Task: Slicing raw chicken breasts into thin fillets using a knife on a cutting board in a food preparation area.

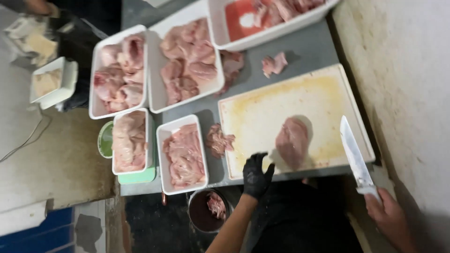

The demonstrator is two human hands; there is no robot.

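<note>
Black-gloved left hand hovering open beside chicken piece on cutting board; right hand gripping knife. I'm seeing 5 trays filled already, this piece uncut.

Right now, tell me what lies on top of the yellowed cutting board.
One raw meat piece lies on the cutting board. The gloved left hand covers its near edge; what is beneath the meat is hidden.

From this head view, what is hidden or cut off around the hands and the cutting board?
- Right hand: its grip on the white-handled knife is cut by the bottom edge.
- Top white tray: cropped by the top edge.
- Dark round bucket: contents partly shadowed.
- Black-gloved left hand: touching the pale chicken piece or not, unclear.
</note>
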